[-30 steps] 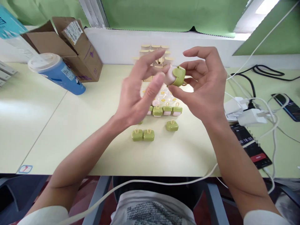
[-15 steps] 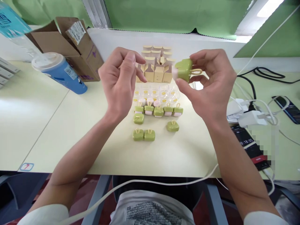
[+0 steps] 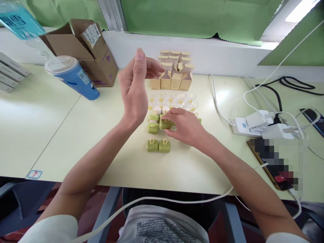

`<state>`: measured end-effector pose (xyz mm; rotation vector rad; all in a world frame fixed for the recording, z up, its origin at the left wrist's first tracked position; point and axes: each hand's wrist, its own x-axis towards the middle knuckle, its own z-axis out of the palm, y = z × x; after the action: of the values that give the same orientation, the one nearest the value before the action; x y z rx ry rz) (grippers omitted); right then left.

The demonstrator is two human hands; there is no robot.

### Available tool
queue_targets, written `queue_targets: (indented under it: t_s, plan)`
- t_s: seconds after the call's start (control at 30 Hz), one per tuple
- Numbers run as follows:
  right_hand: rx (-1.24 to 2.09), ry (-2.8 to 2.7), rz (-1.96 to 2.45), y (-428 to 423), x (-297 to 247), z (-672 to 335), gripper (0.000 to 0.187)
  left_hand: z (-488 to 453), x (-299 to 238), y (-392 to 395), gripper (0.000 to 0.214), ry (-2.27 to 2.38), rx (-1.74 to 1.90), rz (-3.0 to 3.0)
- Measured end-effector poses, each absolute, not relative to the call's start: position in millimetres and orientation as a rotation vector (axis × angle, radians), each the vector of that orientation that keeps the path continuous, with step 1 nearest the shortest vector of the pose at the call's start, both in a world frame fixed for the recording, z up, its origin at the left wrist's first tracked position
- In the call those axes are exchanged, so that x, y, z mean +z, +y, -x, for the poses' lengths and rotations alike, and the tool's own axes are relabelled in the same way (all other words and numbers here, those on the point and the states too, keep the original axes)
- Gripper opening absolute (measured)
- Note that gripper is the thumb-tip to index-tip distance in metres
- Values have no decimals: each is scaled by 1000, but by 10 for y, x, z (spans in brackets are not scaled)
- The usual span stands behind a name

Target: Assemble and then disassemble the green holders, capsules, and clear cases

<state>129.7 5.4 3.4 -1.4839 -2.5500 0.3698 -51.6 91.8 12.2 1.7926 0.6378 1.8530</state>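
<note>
My right hand (image 3: 187,127) is low over the table, its thumb and fingers pinching a small glossy green case (image 3: 165,124) with a pale cord loop. That case sits beside another green case (image 3: 153,128) lying in the row; my hand covers much of the row to the right. Closer to me, two green cases (image 3: 158,146) with loops stand side by side. My left hand (image 3: 135,86) is raised on the left, thumb up and fingers loosely extended, with nothing visible in it. Pinkish-white round pieces (image 3: 157,110) lie just behind the row.
Clear plastic trays with yellow stickers (image 3: 170,98) lie behind the row, then rows of small open cream boxes (image 3: 175,82). A blue cup (image 3: 74,78) and a brown carton (image 3: 101,69) stand left. On the right are a power strip (image 3: 239,125), cables and a phone (image 3: 272,168). A white cable (image 3: 162,198) crosses before me.
My right hand has come down and left from the air to the row, bringing the green case with it. My left hand stays raised, its thumb now pointing upward.
</note>
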Motion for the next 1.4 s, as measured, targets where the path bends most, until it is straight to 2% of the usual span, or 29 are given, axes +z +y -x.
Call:
queue_targets:
  t_s: [0.27,0.57,0.77,0.9,1.13,1.4]
  plan:
    - [85,-2766,1406,9,-146,-1210,17,488,103,908,61,624,1785,-1804]
    - [37,-2844,1321,30,-228,-1216,15,466,61,943,56,577,1725,-1840]
    - [180,-2763,1391,79,-83,-1276,18,437,125,848,55,634,1760,-1892]
    - [163,-2460,1448,288,18,-1593,30,434,173,824,56,614,1780,-1923]
    - [51,-2607,1231,684,-286,-1938,45,415,182,801,51,674,1764,-1901]
    - [-52,-2712,1157,825,-381,-1902,40,391,196,720,49,741,1715,-1901]
